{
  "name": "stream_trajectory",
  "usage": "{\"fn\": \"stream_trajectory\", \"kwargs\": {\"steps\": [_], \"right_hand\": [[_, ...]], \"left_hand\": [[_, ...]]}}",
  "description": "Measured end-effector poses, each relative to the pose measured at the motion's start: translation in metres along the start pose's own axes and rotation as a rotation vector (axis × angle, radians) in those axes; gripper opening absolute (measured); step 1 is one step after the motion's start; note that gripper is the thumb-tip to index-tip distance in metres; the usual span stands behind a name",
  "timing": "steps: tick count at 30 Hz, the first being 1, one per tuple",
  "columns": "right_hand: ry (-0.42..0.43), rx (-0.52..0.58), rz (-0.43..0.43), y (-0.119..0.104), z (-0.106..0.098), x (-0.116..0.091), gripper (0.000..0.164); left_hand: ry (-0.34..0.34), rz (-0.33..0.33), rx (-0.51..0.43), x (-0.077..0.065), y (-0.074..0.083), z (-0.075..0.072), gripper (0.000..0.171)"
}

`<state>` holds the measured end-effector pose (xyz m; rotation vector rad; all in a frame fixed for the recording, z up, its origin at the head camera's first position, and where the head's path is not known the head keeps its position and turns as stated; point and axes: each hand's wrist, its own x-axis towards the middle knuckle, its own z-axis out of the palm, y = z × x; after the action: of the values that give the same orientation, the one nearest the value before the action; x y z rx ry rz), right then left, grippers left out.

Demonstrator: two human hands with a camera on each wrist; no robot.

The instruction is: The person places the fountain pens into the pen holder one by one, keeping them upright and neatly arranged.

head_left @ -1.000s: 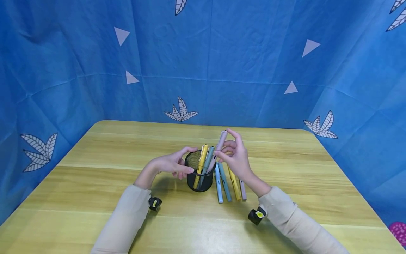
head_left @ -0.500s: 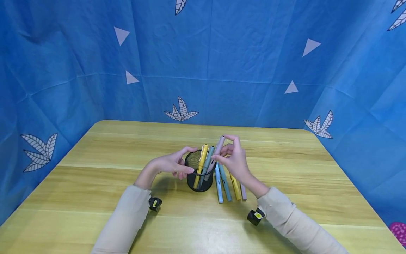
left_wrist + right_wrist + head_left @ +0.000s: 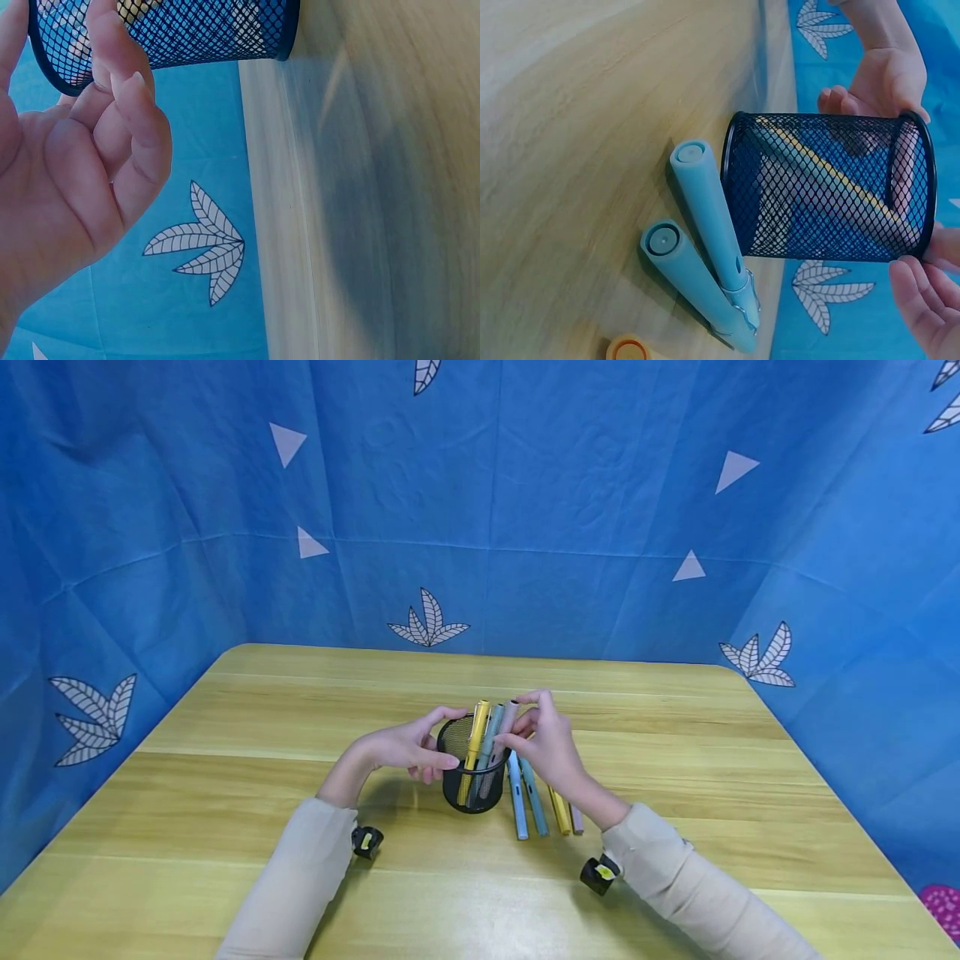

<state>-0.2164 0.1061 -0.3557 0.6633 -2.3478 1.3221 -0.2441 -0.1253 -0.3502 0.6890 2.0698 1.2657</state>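
My left hand (image 3: 401, 750) grips the rim of a black mesh pen holder (image 3: 450, 789), thumb at the near side. Inside lean a yellow pen (image 3: 477, 731), a grey-green pen (image 3: 491, 735) and a lilac pen (image 3: 507, 718). The lilac one is held by my right hand (image 3: 551, 747), thumb on its side and index finger at its top end. Through the mesh (image 3: 817, 187) in the right wrist view, the pens slant across the holder. Curled fingers (image 3: 142, 127) of the left hand lie beside the holder's wall in the left wrist view.
Right of the holder, a light blue pen (image 3: 517, 802), a teal pen (image 3: 535, 802), a yellow pen (image 3: 560, 814) and a lilac pen (image 3: 577, 820) lie on the wooden table (image 3: 300, 710). A blue patterned cloth (image 3: 570, 510) hangs behind the table.
The right hand has moved down and left, lowering the lilac pen deeper into the holder until its top is about level with the others. The left hand and holder have stayed put.
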Motion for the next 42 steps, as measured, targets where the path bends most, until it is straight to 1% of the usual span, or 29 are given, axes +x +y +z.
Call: {"fn": "stream_trajectory", "kwargs": {"steps": [2,4,7,10,12,15,22,25,31,34,39,42], "right_hand": [[0.001,0.003,0.000,0.000,0.001,-0.001,0.042],[0.001,0.009,0.009,0.000,0.001,-0.001,0.037],[-0.001,0.004,0.008,0.000,0.001,-0.002,0.040],[-0.007,-0.021,-0.022,0.001,0.002,-0.002,0.044],[-0.011,-0.030,-0.037,0.002,0.003,-0.002,0.043],[-0.018,-0.016,-0.029,0.003,0.003,-0.003,0.040],[-0.026,0.049,0.018,0.005,0.000,-0.003,0.037],[-0.027,0.058,0.041,0.006,-0.002,-0.003,0.037],[-0.045,0.091,0.116,0.007,-0.006,-0.004,0.033],[-0.051,0.095,0.135,0.008,-0.008,-0.006,0.032],[-0.070,0.107,0.183,0.011,-0.013,-0.007,0.034],[-0.083,0.139,0.217,0.006,-0.018,-0.007,0.034]], "left_hand": [[0.004,-0.002,0.006,0.000,0.000,0.000,0.074],[0.008,-0.004,0.014,0.000,-0.001,0.000,0.074],[0.011,-0.003,0.021,0.000,-0.001,0.000,0.075],[0.009,0.002,0.018,-0.001,-0.002,0.000,0.075],[0.008,0.004,0.018,-0.001,-0.002,0.000,0.075],[0.008,0.001,0.021,-0.001,-0.002,0.001,0.075],[0.011,-0.008,0.027,0.000,-0.001,0.001,0.075],[0.007,-0.007,0.022,0.000,-0.001,0.000,0.076],[0.002,0.005,0.012,0.000,-0.001,0.000,0.076],[0.002,0.009,0.013,0.000,-0.001,0.000,0.076],[0.000,0.009,0.015,0.000,-0.002,-0.001,0.076],[-0.001,0.014,0.019,0.000,-0.003,-0.001,0.076]]}}
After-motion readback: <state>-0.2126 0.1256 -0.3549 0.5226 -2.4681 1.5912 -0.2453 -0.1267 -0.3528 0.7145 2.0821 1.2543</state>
